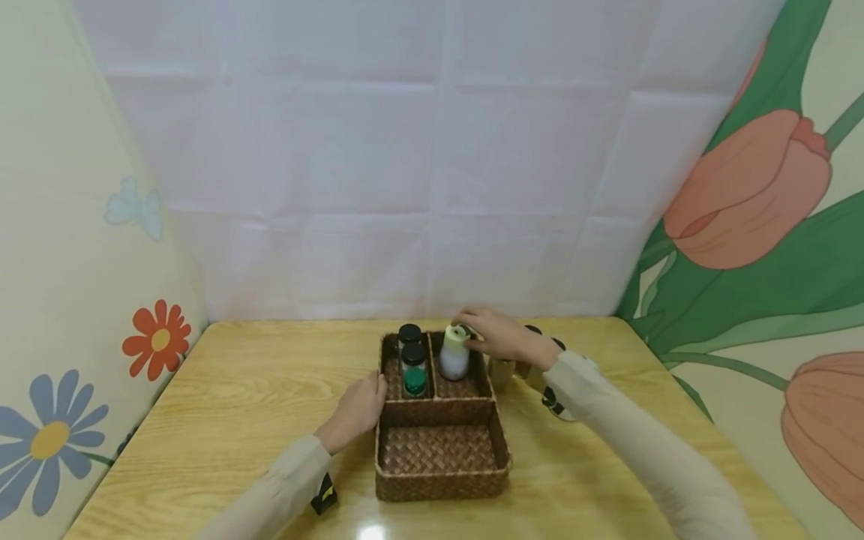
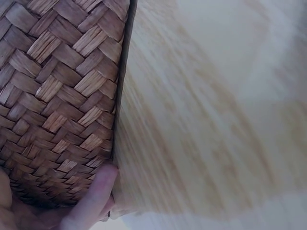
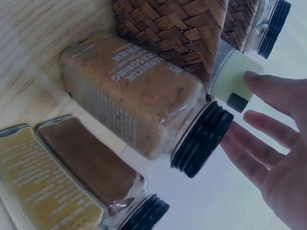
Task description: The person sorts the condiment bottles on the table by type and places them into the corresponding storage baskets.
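A brown woven basket (image 1: 442, 486) with three compartments stands on the table. My left hand (image 1: 363, 403) grips its left wall; the wicker and fingertips (image 2: 103, 184) fill part of the left wrist view. In the back right compartment stands a whitish bottle (image 1: 454, 360) with a pale green top. My right hand (image 1: 502, 335) is at that top, thumb against it and the other fingers spread loosely beside it. The right wrist view shows the pale green cap (image 3: 232, 79) with a small dark piece, the bottle's body mostly hidden behind the basket wall.
Jars with black lids (image 1: 409, 334) and one with a green lid (image 1: 415, 381) occupy the back left compartment. Right of the basket stand several seasoning jars, including one labelled barbecue seasoning (image 3: 129, 91). A white sheet (image 1: 324, 187) hangs behind the wooden table (image 1: 270, 375).
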Available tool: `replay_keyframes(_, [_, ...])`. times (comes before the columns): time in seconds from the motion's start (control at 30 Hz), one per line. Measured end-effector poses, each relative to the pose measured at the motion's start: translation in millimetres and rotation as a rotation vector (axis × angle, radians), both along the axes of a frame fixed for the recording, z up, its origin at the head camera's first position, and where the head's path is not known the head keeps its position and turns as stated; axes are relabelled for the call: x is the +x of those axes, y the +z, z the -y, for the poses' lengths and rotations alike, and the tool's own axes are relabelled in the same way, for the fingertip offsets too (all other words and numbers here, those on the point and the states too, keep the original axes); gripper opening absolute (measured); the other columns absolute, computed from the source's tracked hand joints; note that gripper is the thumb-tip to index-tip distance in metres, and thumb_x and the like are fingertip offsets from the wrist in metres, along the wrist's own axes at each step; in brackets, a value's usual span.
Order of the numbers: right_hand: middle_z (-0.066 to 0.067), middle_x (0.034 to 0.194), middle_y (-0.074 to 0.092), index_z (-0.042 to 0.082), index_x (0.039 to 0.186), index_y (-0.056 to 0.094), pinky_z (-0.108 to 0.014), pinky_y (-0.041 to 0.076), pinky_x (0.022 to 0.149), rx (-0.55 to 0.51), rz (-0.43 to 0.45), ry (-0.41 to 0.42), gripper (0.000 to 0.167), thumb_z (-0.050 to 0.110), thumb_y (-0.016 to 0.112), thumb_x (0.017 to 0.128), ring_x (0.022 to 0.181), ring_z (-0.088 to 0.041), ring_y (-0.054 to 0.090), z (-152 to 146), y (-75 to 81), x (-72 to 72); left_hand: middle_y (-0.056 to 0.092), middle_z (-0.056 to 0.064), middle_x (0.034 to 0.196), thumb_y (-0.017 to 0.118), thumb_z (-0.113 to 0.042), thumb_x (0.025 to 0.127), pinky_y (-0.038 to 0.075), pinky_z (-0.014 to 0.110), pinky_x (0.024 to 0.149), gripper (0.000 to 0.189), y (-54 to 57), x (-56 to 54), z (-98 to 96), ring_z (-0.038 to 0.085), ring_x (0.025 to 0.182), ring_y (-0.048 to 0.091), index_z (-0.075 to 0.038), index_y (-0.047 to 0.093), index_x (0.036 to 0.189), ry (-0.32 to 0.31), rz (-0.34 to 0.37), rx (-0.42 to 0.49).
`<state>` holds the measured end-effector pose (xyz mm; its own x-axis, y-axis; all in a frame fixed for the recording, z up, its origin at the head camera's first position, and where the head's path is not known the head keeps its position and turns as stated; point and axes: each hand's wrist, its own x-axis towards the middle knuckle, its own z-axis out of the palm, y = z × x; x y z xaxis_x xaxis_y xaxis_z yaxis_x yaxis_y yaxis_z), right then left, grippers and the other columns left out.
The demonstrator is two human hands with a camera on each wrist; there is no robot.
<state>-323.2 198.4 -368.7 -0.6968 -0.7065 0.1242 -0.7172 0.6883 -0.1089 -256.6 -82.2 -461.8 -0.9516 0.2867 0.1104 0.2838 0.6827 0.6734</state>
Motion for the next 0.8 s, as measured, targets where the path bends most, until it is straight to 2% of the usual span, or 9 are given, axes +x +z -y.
replay_keyframes(0.2, [-0.010, 0.116, 0.059, 0.006, 0.119, 0.064, -0.041, 0.051, 0.084, -0.008, -0.005, -0.016, 0.028, 0.014, 0.071, 0.094, 0.104, -0.029, 0.061, -2, 0.8, 3.4, 0.038, 0.000, 0.052, 0.026, -0.017, 0.109, 0.033, 0.031, 0.046, 0.050, -1.6, -0.4, 0.9, 0.012, 0.041, 0.028, 0.024, 0.039, 0.135, -0.006, 0.004, 0.000])
replay_keyframes(0.43, [-0.011, 0.112, 0.062, 0.004, 0.115, 0.067, -0.042, 0.052, 0.084, -0.036, -0.044, 0.024, 0.024, 0.013, 0.071, 0.094, 0.102, -0.028, 0.061, -8, 1.5, 4.6, 0.038, 0.000, 0.051, 0.027, -0.017, 0.109, 0.034, 0.032, 0.046, 0.050, -2.5, -1.2, 1.4, 0.012, 0.041, 0.028, 0.024, 0.038, 0.136, -0.005, 0.001, -0.003])
replay_keyframes(0.67, [-0.012, 0.110, 0.063, 0.003, 0.111, 0.068, -0.044, 0.051, 0.086, -0.058, -0.112, 0.045, 0.021, 0.008, 0.071, 0.092, 0.100, -0.028, 0.062, -17, -0.1, 6.3, 0.037, -0.002, 0.048, 0.027, -0.017, 0.109, 0.034, 0.030, 0.042, 0.051, -3.2, -1.0, 1.3, 0.011, 0.037, 0.026, 0.023, 0.034, 0.139, -0.014, 0.026, 0.031])
replay_keyframes(0.8, [-0.012, 0.108, 0.063, 0.002, 0.109, 0.068, -0.043, 0.052, 0.083, -0.067, -0.128, 0.051, 0.019, 0.006, 0.072, 0.091, 0.097, -0.029, 0.063, -22, 0.3, 8.9, 0.036, -0.002, 0.047, 0.027, -0.018, 0.109, 0.033, 0.029, 0.041, 0.052, -2.4, -1.3, 0.5, 0.010, 0.037, 0.025, 0.024, 0.034, 0.139, -0.017, 0.023, 0.043])
